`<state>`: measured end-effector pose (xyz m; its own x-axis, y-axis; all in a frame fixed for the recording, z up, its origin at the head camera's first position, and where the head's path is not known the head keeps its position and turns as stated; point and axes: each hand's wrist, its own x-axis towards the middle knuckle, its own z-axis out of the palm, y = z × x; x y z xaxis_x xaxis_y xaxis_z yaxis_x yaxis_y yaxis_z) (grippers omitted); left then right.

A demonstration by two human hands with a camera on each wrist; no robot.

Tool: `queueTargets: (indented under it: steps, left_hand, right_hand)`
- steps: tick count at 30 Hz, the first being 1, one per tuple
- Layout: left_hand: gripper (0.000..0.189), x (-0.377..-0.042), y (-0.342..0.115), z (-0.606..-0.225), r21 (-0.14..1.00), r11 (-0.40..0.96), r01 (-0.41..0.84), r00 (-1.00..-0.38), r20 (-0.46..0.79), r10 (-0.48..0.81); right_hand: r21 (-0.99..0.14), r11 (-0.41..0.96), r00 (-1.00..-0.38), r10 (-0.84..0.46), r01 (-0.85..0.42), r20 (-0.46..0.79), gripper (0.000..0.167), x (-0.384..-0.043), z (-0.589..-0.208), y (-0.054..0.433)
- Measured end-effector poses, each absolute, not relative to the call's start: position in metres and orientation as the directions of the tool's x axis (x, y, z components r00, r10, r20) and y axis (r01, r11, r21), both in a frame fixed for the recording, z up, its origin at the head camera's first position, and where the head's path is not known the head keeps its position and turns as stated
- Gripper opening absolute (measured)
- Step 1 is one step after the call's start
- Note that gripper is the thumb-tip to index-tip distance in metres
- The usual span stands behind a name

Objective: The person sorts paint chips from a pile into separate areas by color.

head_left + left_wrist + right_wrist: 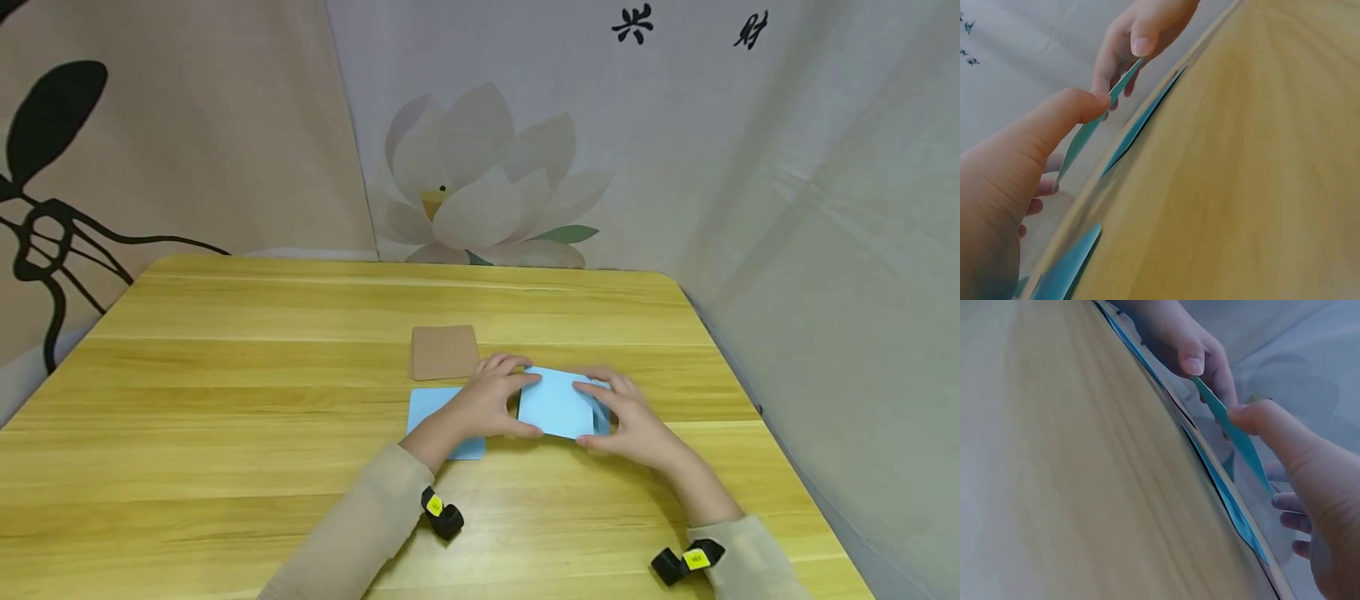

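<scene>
A light blue square card [555, 402] is held raised off the table between both hands, tilted in the head view. My left hand [491, 402] pinches its left side, thumb at the near edge and fingers at the far edge. On its right side my right hand [633, 421] grips in the same way. Below the raised card lies another blue card [1141, 122], and in the head view its right part [602, 418] shows past the held one. To the left, partly behind my left wrist, blue cards [429, 406] lie flat on the table.
Brown square cards [444, 353] lie stacked farther back, just beyond the left blue cards. The wooden table [225, 433] ends at a pale curtain [660, 167] printed with a flower. Black wrist cameras [444, 517] sit on both sleeves.
</scene>
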<state>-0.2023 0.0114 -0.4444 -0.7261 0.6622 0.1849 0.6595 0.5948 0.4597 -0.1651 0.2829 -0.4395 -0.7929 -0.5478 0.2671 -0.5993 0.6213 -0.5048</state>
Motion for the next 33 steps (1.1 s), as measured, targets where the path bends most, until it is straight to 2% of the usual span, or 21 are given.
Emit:
queueTargets:
  steps: [5,12,17,33]
  left_hand:
    - [0.084,-0.195,-0.007,-0.444,0.456,0.602,0.656,-0.736,0.207,0.645]
    - [0.082,-0.186,-0.035,-0.447,0.46,0.609,0.647,-0.75,0.24,0.616]
    - [0.082,-0.179,-0.058,-0.448,0.483,0.604,0.634,-0.762,0.26,0.593]
    - [0.086,-0.161,-0.114,-0.453,0.503,0.647,0.573,-0.812,0.24,0.532]
  right_hand:
    - [-0.496,0.609,-0.779,-0.557,-0.618,0.286,0.073,-0.166,-0.442,0.266]
    - [-0.531,0.632,-0.81,-0.548,-0.565,0.21,0.075,-0.164,-0.443,0.238]
    - [-0.542,0.633,-0.811,-0.559,-0.553,0.175,0.077,-0.165,-0.443,0.217]
    - [-0.511,0.607,-0.756,-0.638,-0.609,0.142,0.079,-0.168,-0.444,0.163]
